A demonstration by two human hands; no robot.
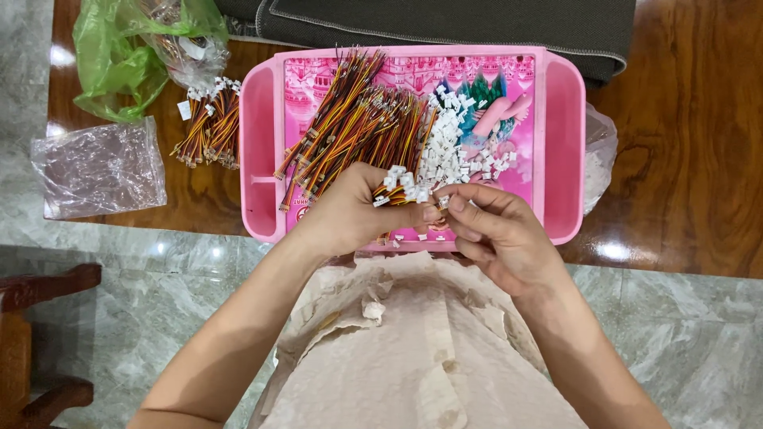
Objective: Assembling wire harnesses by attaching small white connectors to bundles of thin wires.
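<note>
My left hand grips a bunch of short red, yellow and black wires with white plug ends over the near edge of a pink tray. Touching it from the right, my right hand pinches one small white connector between thumb and fingertips. More loose wires lie in a heap in the tray's left half. A pile of small white connector housings sits in its middle.
A tied bundle of the same wires lies on the wooden table left of the tray. A green plastic bag and a clear bag lie further left. Dark fabric lies behind the tray. A wooden chair stands at lower left.
</note>
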